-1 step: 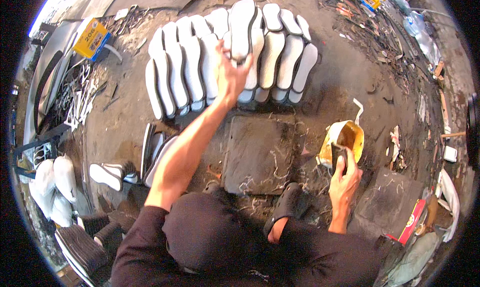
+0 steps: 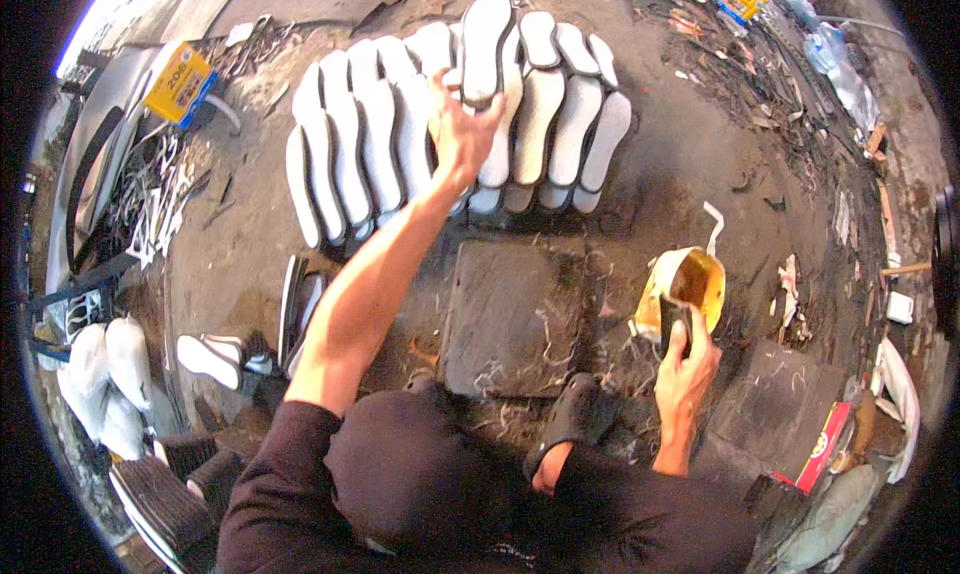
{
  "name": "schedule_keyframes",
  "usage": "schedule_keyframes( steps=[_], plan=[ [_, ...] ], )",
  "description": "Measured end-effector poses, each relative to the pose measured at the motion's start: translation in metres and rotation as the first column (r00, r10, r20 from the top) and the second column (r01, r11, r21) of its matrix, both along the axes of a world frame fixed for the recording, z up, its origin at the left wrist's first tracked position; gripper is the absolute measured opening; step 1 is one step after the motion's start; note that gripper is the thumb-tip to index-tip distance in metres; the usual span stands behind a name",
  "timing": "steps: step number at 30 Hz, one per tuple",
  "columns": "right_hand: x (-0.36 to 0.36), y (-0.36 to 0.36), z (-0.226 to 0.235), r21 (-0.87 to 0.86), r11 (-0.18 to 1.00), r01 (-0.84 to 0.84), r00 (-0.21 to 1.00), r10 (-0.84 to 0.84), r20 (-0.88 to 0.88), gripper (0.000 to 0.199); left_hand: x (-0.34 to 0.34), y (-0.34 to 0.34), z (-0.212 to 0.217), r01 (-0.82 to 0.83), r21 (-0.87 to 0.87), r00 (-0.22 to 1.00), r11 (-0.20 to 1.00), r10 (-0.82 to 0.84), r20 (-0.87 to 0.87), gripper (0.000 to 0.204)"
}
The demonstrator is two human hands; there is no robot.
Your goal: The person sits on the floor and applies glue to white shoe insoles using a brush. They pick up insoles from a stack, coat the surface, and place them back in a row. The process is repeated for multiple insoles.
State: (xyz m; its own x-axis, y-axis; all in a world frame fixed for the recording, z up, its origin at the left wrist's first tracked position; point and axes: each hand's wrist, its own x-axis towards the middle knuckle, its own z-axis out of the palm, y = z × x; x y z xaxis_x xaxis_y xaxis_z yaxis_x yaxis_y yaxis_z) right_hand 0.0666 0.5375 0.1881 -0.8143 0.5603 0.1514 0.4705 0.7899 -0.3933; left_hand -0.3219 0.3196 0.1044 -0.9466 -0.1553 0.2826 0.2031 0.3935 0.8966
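Observation:
My left hand point(image 2: 466, 129) reaches to the far rows of shoe soles, its thumb and fingers closed round the lower end of a white sole with a dark edge point(image 2: 487, 44). This sole lies over the other white soles point(image 2: 380, 139), which overlap side by side on the ground. At the right, my right hand point(image 2: 687, 369) pinches a dark flat piece point(image 2: 676, 319) against the near rim of a yellow cut-open container point(image 2: 655, 274). Brownish stuff coats the container's inside. The lower end of the dark piece is hidden by my fingers.
A dark square slab point(image 2: 515, 319) lies before my feet, with thin pale scraps on it. More soles with dark straps point(image 2: 210, 359) lie at the left, near white bags point(image 2: 128, 359). A second dark slab point(image 2: 770, 404) and a red box point(image 2: 825, 444) are at the right.
The view has shifted slightly. Both hands keep their hold; the right hand and the dark piece sit a little lower against the container's rim.

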Motion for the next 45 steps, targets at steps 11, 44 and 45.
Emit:
schedule_keyframes(
  steps=[11,44,45],
  plan=[
    [0.02,0.029,-0.017,-0.045,0.983,0.181,0.98,-0.176,0.094,0.037,-0.087,0.06,-0.016,-0.021,-0.116,1.0,0.993,0.019,-0.014,0.098],
    [0.008,0.037,0.056,-0.685,0.71,-0.167,0.951,-0.067,-0.301,0.054,0.271,-0.39,-0.056,0.13,-0.516,0.939,0.847,0.062,0.339,0.094],
    [-0.003,0.014,0.085,-0.676,0.719,-0.161,0.912,-0.154,-0.381,0.055,0.269,-0.378,-0.056,0.094,-0.463,0.933,0.881,0.084,0.35,0.091]
  ],
)
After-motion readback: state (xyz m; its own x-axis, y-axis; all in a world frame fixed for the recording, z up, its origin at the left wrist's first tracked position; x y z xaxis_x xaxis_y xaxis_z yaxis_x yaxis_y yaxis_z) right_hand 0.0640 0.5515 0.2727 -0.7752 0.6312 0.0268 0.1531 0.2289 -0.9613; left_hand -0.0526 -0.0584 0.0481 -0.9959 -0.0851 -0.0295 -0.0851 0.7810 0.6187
